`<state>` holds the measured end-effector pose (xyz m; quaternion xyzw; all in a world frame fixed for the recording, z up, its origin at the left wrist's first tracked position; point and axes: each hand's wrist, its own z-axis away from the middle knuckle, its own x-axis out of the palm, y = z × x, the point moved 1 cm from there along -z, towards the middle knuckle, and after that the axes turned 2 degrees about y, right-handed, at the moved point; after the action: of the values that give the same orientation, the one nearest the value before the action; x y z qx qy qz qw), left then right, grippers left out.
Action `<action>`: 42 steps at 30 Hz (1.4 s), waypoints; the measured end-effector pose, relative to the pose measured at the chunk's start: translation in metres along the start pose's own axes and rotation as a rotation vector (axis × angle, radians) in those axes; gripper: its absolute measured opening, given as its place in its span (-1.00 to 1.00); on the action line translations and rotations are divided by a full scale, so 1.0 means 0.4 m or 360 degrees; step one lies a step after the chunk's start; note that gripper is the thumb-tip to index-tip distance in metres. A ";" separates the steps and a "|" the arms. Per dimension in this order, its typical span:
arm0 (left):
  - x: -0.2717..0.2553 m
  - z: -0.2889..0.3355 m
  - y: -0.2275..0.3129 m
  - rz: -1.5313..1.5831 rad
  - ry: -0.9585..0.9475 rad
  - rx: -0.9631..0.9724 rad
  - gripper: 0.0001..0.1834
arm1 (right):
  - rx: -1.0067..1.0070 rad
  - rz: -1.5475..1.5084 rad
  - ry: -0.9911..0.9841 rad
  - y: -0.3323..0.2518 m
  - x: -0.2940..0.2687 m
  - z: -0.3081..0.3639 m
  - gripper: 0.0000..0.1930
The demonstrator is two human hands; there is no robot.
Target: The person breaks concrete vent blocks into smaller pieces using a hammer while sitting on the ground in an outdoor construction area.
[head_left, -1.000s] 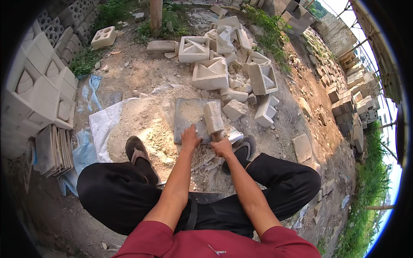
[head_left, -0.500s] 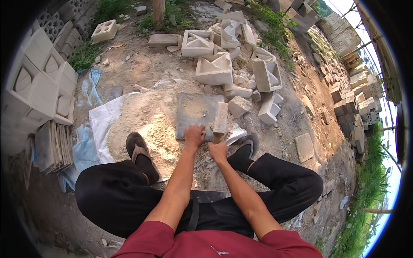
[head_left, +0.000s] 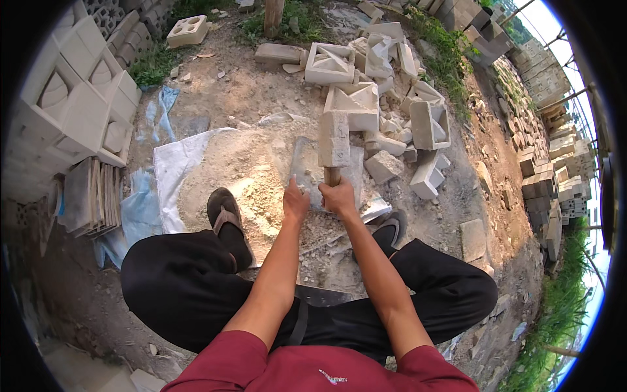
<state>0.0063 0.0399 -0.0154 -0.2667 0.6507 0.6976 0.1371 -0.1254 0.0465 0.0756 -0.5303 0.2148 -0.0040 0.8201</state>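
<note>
My right hand is closed round the short wooden handle of a mallet. Its blocky head is coated in pale dust and hangs above a flat grey slab, hiding part of it. At the slab's near left corner, my left hand is closed with the thumb pointing forward along the edge. Its other fingers are partly hidden. The slab lies between my feet, next to a heap of crumbly pale powder on a white sheet.
Cast blocks, some broken, are piled ahead, among them a hollow block. On the left stand stacked pale blocks and thin upright boards. A flat stone lies at right, with block stacks beyond.
The mallet has risen from beside the slab and now looks larger over it. My left hand has moved from the slab's near edge to its left corner. The whole view has shifted.
</note>
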 end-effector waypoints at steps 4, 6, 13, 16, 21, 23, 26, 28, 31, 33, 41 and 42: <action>-0.016 -0.018 0.022 0.0153 -0.0099 -0.0296 -0.44 | -0.0160 0.0872 -0.0076 0.091 -0.004 0.013 -0.58; -0.022 -0.019 0.033 0.0140 -0.0013 -0.0284 -0.46 | -0.0098 0.0877 -0.0040 0.137 -0.008 0.012 -0.58; -0.017 -0.023 -0.012 0.0030 -0.0059 -0.0128 -0.42 | -0.0214 0.0607 -0.0098 0.027 0.011 -0.016 -0.62; -0.025 -0.022 -0.015 0.0062 -0.0076 -0.0176 -0.40 | -0.0299 0.0486 0.0057 0.025 0.036 0.007 -0.64; -0.025 -0.026 0.031 -0.0095 -0.0144 -0.0396 -0.31 | 0.0067 0.0823 -0.0139 0.096 -0.001 0.000 -0.63; -0.023 -0.038 0.051 -0.0151 -0.0168 -0.0294 -0.25 | 0.0090 0.0849 -0.0194 0.096 -0.029 -0.031 -0.59; -0.029 -0.046 0.036 -0.0256 -0.0159 -0.0237 -0.28 | 0.0231 0.0653 -0.0326 0.041 -0.041 -0.030 -0.57; -0.033 -0.047 0.021 -0.0224 -0.0189 -0.0260 -0.31 | 0.0208 0.0363 -0.0289 -0.013 -0.027 0.002 -0.56; -0.035 -0.030 0.015 -0.0221 -0.0049 -0.0180 -0.34 | 0.0036 0.0314 -0.0154 0.013 -0.004 0.014 -0.54; -0.027 -0.019 0.041 -0.0173 -0.0266 -0.0276 -0.38 | -0.0070 0.0553 -0.0060 0.108 -0.014 0.002 -0.57; -0.033 -0.017 0.033 -0.0204 -0.0556 0.0064 -0.51 | 0.0002 0.0722 -0.0095 0.107 -0.027 -0.005 -0.61; -0.030 -0.028 0.030 -0.0194 -0.0558 0.0019 -0.48 | 0.0035 0.0691 -0.0089 0.086 -0.033 -0.007 -0.61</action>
<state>0.0118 0.0294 0.0011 -0.1791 0.6037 0.7198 0.2921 -0.1462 0.0622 0.0493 -0.4626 0.3011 0.1849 0.8131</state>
